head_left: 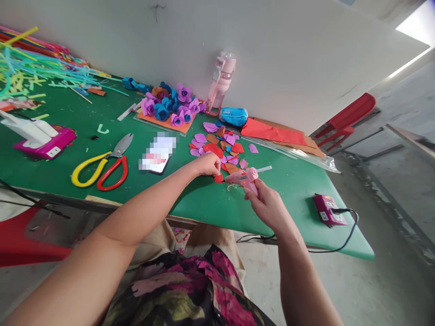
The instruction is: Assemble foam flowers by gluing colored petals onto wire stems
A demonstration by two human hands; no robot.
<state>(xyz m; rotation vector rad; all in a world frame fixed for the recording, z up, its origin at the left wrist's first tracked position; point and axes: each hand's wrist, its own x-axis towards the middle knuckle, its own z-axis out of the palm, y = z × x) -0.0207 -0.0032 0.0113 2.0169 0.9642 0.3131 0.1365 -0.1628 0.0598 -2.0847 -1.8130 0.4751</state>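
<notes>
My right hand (267, 201) is wrapped round the handle of a pink hot glue gun (245, 177), with a clear glue stick (265, 169) poking out of its back. The gun's nozzle points left at a small red petal piece (218, 178). My left hand (210, 164) is closed with its fingertips on that red piece; the fingers partly hide it. Just beyond both hands lie loose petals (213, 149) in purple, red, brown and blue. Thin pale strings of glue (231, 187) hang or lie below the nozzle.
Finished purple and blue flowers (170, 105), a pink bottle (221, 81), a blue pouch (234, 116) and red sheets (273, 131) line the back. Large scissors (112, 164) and a phone (157, 156) lie left. A magenta power box (329, 209) with a cable stands right; pipe cleaners (44, 63) fill the far left.
</notes>
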